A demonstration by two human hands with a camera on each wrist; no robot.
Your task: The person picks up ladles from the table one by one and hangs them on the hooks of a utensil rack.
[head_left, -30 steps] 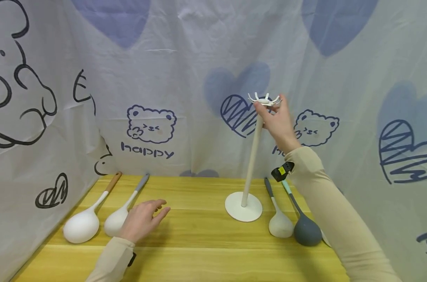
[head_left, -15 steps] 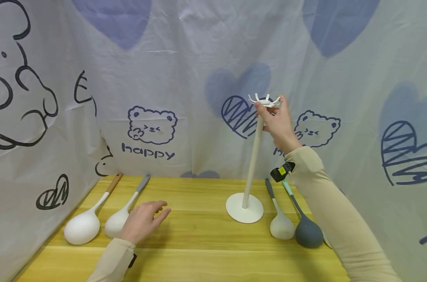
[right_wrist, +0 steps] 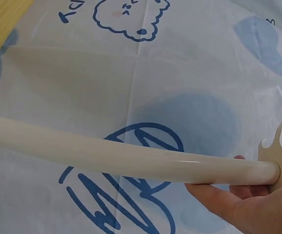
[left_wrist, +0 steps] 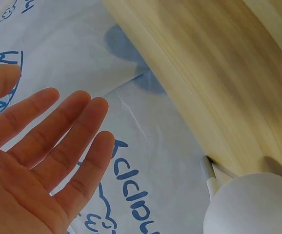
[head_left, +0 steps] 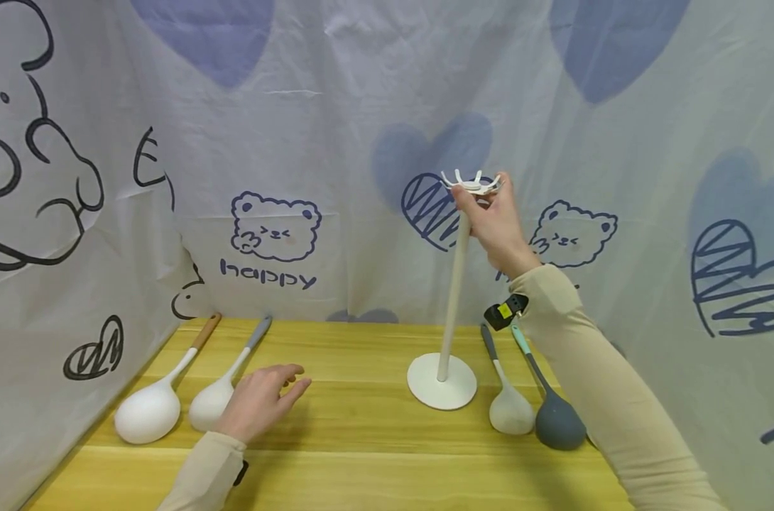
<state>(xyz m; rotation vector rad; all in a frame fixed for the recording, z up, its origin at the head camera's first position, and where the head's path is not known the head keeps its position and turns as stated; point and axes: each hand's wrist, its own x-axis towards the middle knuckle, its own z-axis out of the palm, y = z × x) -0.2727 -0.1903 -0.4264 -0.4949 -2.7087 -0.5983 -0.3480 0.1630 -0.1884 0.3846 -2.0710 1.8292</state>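
A white utensil stand (head_left: 454, 298) has a round base, a tall pole and a ring of upturned hooks at its top. My right hand (head_left: 498, 223) grips it just under the hooks, fingers and thumb around the top of the pole (right_wrist: 131, 158). Low over the table's left half, my left hand (head_left: 259, 404) holds nothing; its fingers (left_wrist: 65, 151) are spread and relaxed in the left wrist view. Nearest to it lies a white ladle with a grey-blue handle (head_left: 211, 401), partly hidden behind the hand.
Far left lies a white ladle with a brown handle (head_left: 149, 410). Right of the stand are a pale ladle with a dark handle (head_left: 511, 411) and a dark grey ladle with a mint handle tip (head_left: 559, 422), near my right sleeve. A printed cloth (head_left: 361, 270) backs the wooden table (head_left: 361, 475).
My right hand and the top of the stand have shifted slightly left, and the base has slid a little toward me. My left hand has stayed almost still.
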